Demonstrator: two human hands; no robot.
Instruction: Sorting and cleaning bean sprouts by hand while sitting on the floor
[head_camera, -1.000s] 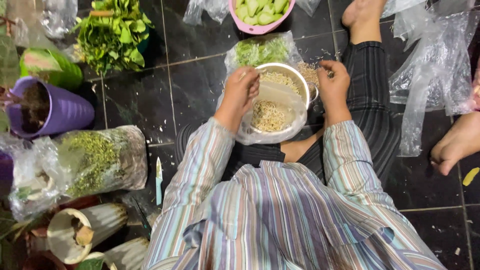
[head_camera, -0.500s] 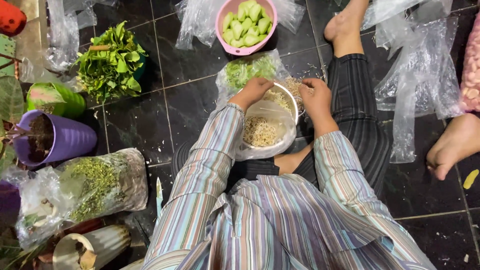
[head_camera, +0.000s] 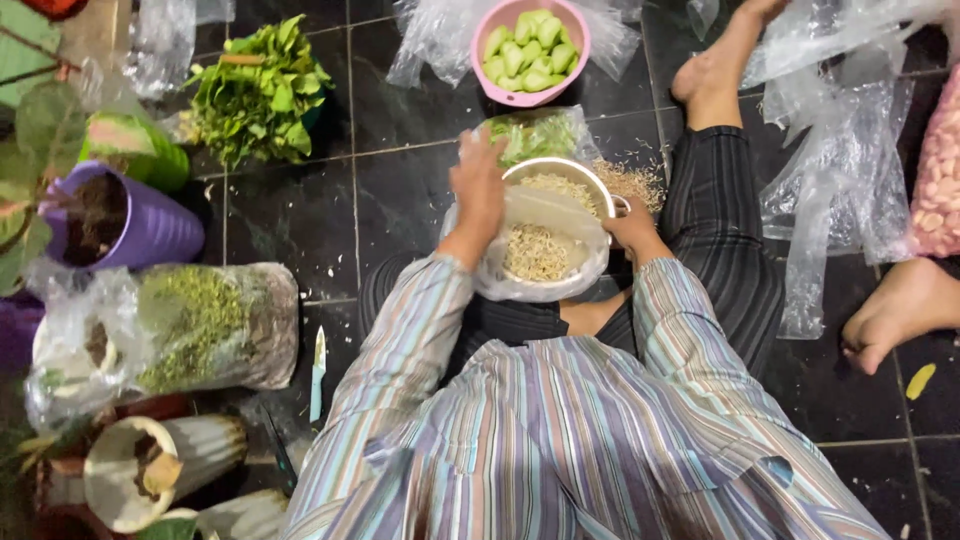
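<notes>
Partly hidden, both hands' (head_camera: 480, 190) (head_camera: 632, 225) grip clamps the sprout-filled bag (head_camera: 540, 255) over a bowl (head_camera: 560, 170).

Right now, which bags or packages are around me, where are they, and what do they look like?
Clear plastic bag of pale sprouts: front, between both hands.
Clear bag of green bits: left floor, lying sideways.
Empty crumpled clear bags: right floor.
Clear bag of pinkish pieces: far right edge.

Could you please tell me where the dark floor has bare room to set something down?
Bare dark tiles lie between the leafy green bunch, the purple plastic pot and the left hand. Another patch is at bottom right. Around the pink bowl of green pieces and clear plastic bags, it is crowded.
</notes>
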